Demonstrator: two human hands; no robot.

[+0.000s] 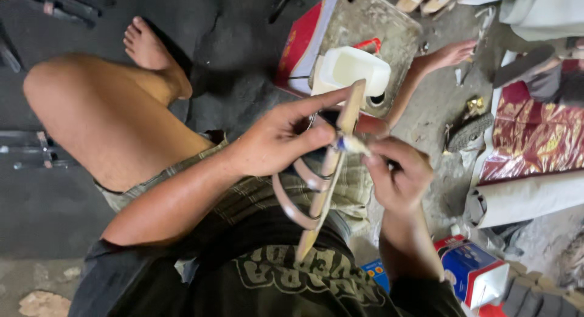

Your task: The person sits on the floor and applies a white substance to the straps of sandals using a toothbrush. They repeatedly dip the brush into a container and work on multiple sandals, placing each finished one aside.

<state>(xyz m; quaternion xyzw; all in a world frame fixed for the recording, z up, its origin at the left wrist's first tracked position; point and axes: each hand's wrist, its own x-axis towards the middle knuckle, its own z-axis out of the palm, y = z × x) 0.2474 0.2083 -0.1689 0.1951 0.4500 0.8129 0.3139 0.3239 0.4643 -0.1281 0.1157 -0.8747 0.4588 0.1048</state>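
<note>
My left hand (283, 137) grips a long wooden stick (331, 171) near its upper part, index finger stretched along it. Looped tan rubber bands (298, 195) hang from the stick below that hand. My right hand (398, 174) pinches a small pale wrap or piece (353, 145) against the stick, just right of my left thumb. The stick runs from above my lap down toward my dark shirt. I sit on the ground with bare legs drawn up.
A white plastic tub (353, 70) rests on a worn metal plate (377, 25) ahead. Red patterned paper and a grey roll (529, 198) lie at the right, a small printed box (474, 271) by my right elbow. Dark metal bars (30, 149) lie left.
</note>
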